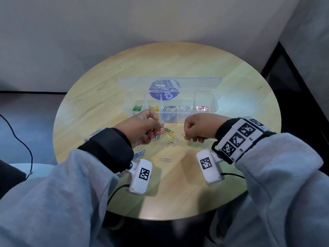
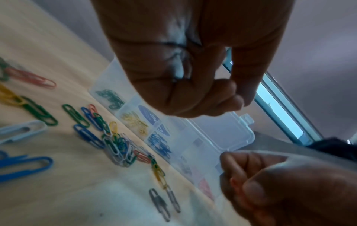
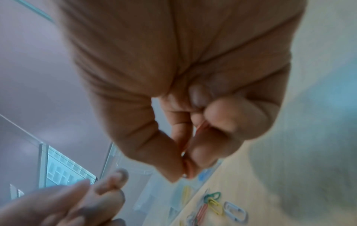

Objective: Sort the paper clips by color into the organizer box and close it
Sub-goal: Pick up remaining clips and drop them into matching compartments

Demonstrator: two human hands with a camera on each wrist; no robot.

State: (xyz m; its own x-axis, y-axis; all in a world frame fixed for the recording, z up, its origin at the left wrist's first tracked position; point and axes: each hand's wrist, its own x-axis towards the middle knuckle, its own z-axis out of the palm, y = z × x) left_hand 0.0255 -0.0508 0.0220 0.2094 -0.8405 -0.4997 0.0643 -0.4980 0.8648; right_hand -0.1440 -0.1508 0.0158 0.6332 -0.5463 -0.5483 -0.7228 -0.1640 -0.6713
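The clear organizer box (image 1: 215,106) stands open at mid-table, its lid (image 1: 199,82) laid back. Its compartments hold green (image 1: 136,108), yellow (image 1: 154,108), blue (image 1: 169,108), white (image 1: 186,108) and red clips (image 1: 203,108). Just in front of the box my left hand (image 1: 153,134) is curled above the loose clips, and a pinkish-red clip (image 1: 150,131) shows inside its fingers. The left wrist view shows only the fist (image 2: 222,97). My right hand (image 1: 188,137) pinches a red clip (image 1: 186,137) between thumb and forefinger (image 3: 185,160).
Mixed loose clips (image 1: 168,132) lie on the round wooden table (image 1: 178,189) between my hands. Blue ones (image 1: 139,154) sit by my left wrist, and silver ones (image 1: 166,159) lie nearer me. A black cable (image 1: 23,145) hangs off to the left.
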